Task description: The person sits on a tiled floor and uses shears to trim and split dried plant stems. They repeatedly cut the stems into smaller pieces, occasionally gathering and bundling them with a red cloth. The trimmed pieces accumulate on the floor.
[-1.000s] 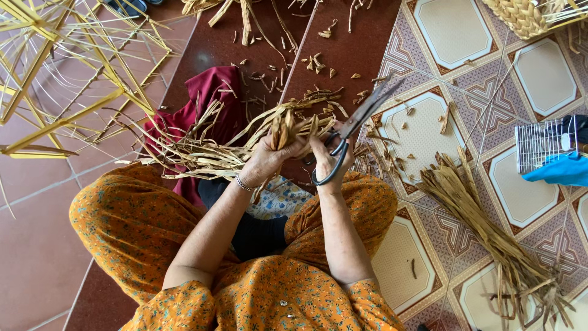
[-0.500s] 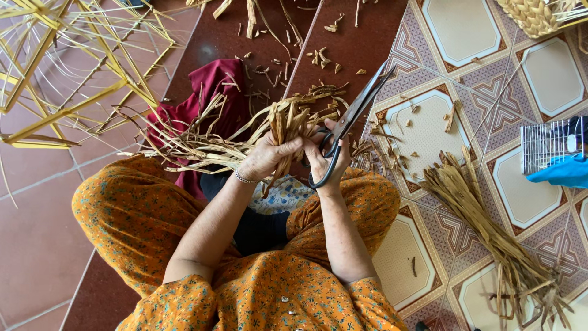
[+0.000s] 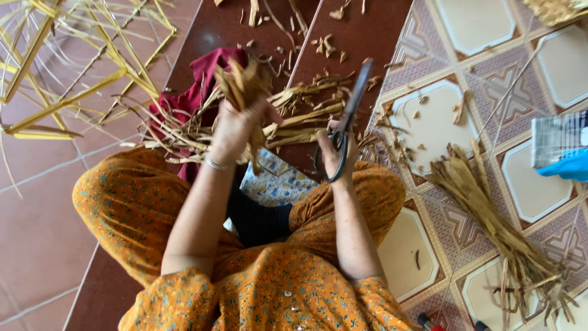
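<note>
Dried straw-coloured leaf strips are bunched up in the left hand (image 3: 236, 125), which is clenched tight around the bundle (image 3: 245, 86) and holds it up over the lap. The right hand (image 3: 334, 150) has its fingers through the loops of a pair of scissors (image 3: 349, 119), blades pointing away and looking closed or nearly so, right beside more strips lying across the knees. Progress-wise, I'd say it's somewhere in the middle: lots of little cut-off bits (image 3: 324, 46) are already scattered on the brown floor ahead, and a finished-looking pile (image 3: 490, 208) sits off to the right on the patterned tiles. Still plenty left, since a loose heap of strips (image 3: 177, 132) lies on the red cloth (image 3: 196, 92), and fresh yellow-green leaves (image 3: 67, 73) wait further left.
</note>
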